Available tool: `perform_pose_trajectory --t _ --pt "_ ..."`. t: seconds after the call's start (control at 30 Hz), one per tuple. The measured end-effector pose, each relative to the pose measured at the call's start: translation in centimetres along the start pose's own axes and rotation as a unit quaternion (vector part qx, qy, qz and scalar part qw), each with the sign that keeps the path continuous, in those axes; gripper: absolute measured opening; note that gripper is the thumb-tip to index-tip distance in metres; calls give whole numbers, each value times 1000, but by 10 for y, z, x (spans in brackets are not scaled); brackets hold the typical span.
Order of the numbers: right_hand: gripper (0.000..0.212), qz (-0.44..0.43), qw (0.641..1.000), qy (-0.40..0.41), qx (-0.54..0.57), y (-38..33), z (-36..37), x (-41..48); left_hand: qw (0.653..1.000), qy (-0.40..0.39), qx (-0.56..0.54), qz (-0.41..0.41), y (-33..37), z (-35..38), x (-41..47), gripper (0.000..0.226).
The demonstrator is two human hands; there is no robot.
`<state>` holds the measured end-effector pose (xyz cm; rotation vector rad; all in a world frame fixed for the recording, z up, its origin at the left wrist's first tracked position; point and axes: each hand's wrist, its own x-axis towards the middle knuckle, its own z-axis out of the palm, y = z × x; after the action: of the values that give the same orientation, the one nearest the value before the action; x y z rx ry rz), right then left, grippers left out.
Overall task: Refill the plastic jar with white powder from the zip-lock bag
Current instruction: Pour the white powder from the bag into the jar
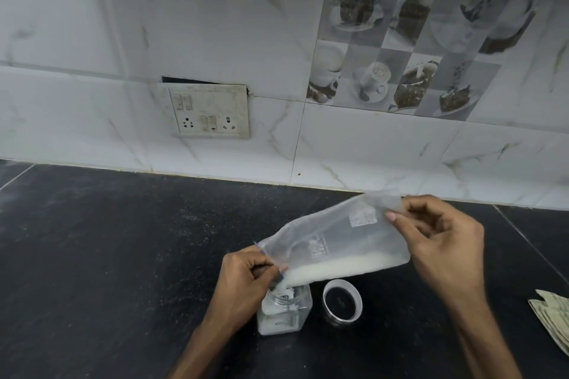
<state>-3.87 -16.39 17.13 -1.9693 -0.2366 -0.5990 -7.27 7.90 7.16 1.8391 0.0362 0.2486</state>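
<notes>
Tilting over the open plastic jar on the black desk, the zip-lock bag is gripped by both hands: left hand pinching its mouth (white powder spilling), right hand clutching the raised end; the lid lies beside the jar.

Tilted zip-lock bag over open jar

A dark speckled stone tabletop fills the lower half. Behind it rises a white marble-veined tile wall. A grimy switch-and-socket plate sits at eleven o'clock, and coffee-themed picture tiles at one o'clock.
</notes>
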Motion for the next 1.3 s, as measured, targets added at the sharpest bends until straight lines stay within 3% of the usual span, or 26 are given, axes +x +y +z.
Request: perform_pose_trajectory --t 0.1,0.3,0.53,0.77,0.93,1.03,1.3 --pt "17 -14 1000 1 -9 -1 1 -2 1000 0 -5 -6 -2 1 1 14" --pt "40 -17 999 30 27 -12 1 -4 1000 -1 18 6 0 0 2 14" --pt "47 6 999 21 50 -15 2 -6 1000 -20 1 -14 9 -2 -1 25" --pt "43 7 999 23 48 -18 5 -10 1000 -7 12 -15 3 -2 1 8" --pt "43 -3 999 28 37 -19 8 -8 1000 -18 -11 -15 12 -3 -3 20" --pt "41 -6 998 38 44 -18 9 -7 1000 -16 -11 -21 13 -3 -4 12" --pt "36 -13 998 41 45 -15 11 -9 1000 -15 -3 -18 11 -5 -4 20"
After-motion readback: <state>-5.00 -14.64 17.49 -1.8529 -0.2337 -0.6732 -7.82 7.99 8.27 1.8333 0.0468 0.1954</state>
